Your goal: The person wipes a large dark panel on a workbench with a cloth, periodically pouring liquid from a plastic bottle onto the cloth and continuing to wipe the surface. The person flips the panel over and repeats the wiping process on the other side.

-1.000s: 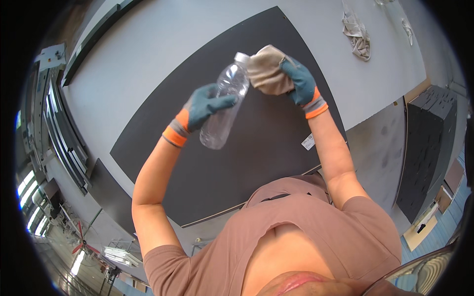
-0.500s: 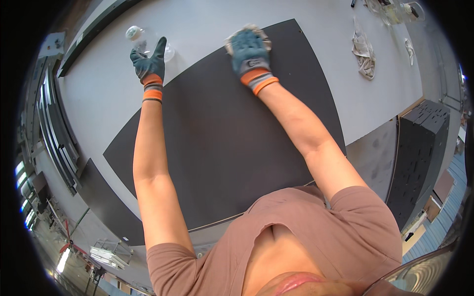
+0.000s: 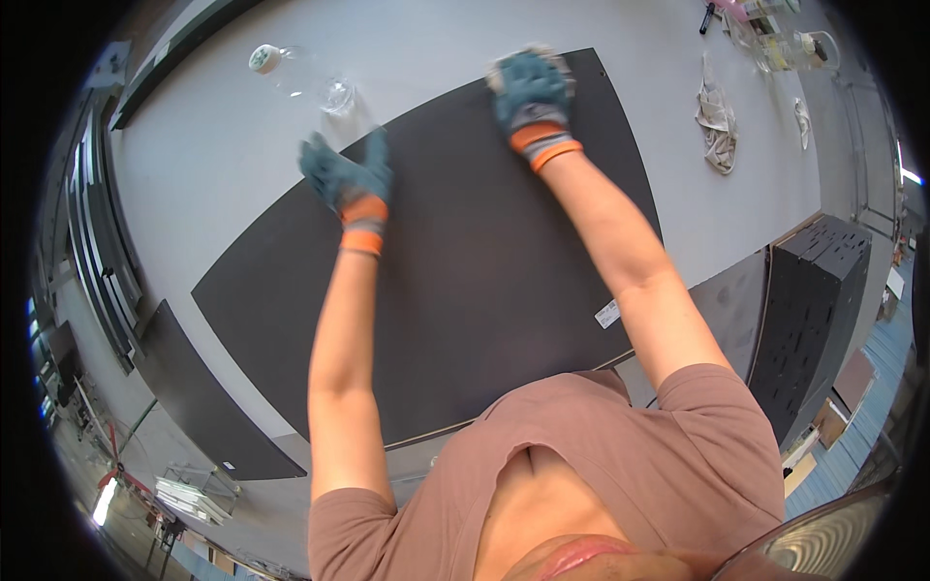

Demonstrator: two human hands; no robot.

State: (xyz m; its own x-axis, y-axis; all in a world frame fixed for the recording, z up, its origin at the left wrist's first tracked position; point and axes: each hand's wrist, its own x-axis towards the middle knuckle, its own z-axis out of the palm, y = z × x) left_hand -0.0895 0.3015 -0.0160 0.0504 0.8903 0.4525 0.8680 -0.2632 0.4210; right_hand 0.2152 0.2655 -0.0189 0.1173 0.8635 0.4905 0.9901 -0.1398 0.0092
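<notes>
A large dark grey panel (image 3: 465, 281) lies flat on the pale worktable in front of me. My right hand (image 3: 533, 92), in a teal glove with an orange cuff, presses a bunched whitish cloth (image 3: 542, 50) on the panel near its far right corner. The glove covers most of the cloth. My left hand (image 3: 351, 174), gloved alike and slightly blurred, is over the panel's far left edge, thumb and fingers apart, with nothing in it. Just beyond it a clear plastic bottle (image 3: 300, 77) with a white cap lies on its side on the table.
On the right of the pale tabletop (image 3: 668, 107) lie a crumpled rag (image 3: 715, 126), a black marker (image 3: 707, 17) and another clear bottle (image 3: 780, 50). A stack of dark panels (image 3: 809, 310) stands at the right. Another dark panel (image 3: 208, 397) is at the left.
My left hand has drawn back from the bottle, toward me and to the right. My right hand has slid right with the cloth. A white label on the panel now shows beside my right arm.
</notes>
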